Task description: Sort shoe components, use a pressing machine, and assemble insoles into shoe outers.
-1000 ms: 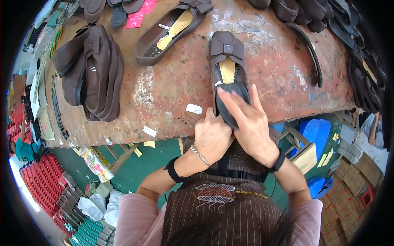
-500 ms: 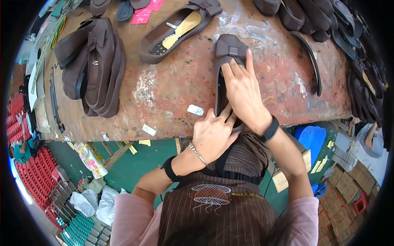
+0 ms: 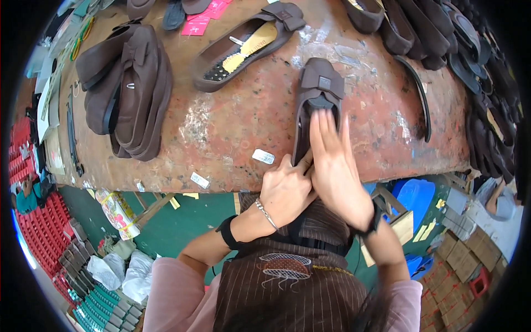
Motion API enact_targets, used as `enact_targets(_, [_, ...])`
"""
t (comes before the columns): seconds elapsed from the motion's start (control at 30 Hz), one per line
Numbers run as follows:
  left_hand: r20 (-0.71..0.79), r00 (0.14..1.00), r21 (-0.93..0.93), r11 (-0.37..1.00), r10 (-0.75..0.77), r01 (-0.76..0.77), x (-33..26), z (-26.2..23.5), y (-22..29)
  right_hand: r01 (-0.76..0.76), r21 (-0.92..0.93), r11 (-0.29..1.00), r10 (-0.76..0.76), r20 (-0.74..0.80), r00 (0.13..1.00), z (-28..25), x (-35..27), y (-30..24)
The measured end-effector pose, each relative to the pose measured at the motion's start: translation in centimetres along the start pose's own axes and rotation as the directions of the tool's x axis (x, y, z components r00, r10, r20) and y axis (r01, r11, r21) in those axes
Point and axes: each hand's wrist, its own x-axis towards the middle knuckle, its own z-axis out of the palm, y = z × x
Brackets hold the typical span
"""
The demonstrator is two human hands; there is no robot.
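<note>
A dark brown flat shoe with a bow (image 3: 323, 77) lies toe-away at the table's near edge in front of me. My left hand (image 3: 287, 183) is closed on its heel end, and the fingers reach over the rim. Stretched out flat, my right hand (image 3: 333, 166) rests over the shoe's opening, fingertips at the inside behind the bow; it is a little blurred. My hands hide most of the insole and the heel. Farther left lies a second brown shoe (image 3: 213, 84) with a gold-and-black dotted insole. A stack of brown shoes (image 3: 149, 105) sits at the left.
The worn table (image 3: 232, 130) carries small white labels (image 3: 263, 156), a dark curved strip (image 3: 420, 94) at the right and pink cards (image 3: 200, 23) at the back. Many brown shoes (image 3: 423, 30) crowd the far right. Beyond the near edge are a blue tub (image 3: 416, 202) and cartons (image 3: 459, 276).
My right hand has drawn back from the toe toward the heel, baring the bow and inside. The shoe appears slightly lower and farther right; the whole view has shifted a little. My left hand stays at the heel.
</note>
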Motion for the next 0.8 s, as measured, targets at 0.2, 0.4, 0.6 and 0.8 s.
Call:
enact_targets(0.2, [-0.019,1.0,-0.01,1.0,0.013,-0.014,0.0,0.4,-0.2,-0.175,-0.295,0.939,0.097,-0.26,0.961,3.8,2.2,0.7])
enact_targets(0.4, [-0.085,0.996,0.023,0.999,0.037,-0.035,0.4,-0.3,0.4,-0.215,-0.086,0.973,0.224,0.122,0.967,1.7,5.6,1.6])
enact_targets(0.6, [-0.23,0.97,-0.162,0.979,0.081,-0.12,-4.6,-12.7,-5.1,-0.113,0.617,0.779,0.41,-0.365,0.836,-7.2,-1.8,12.2])
enact_targets(0.8, [-0.59,0.803,0.385,0.903,0.082,0.191,-6.5,-27.7,-14.9,-0.66,0.195,0.726,0.67,-0.418,0.614,-5.3,-5.4,25.7])
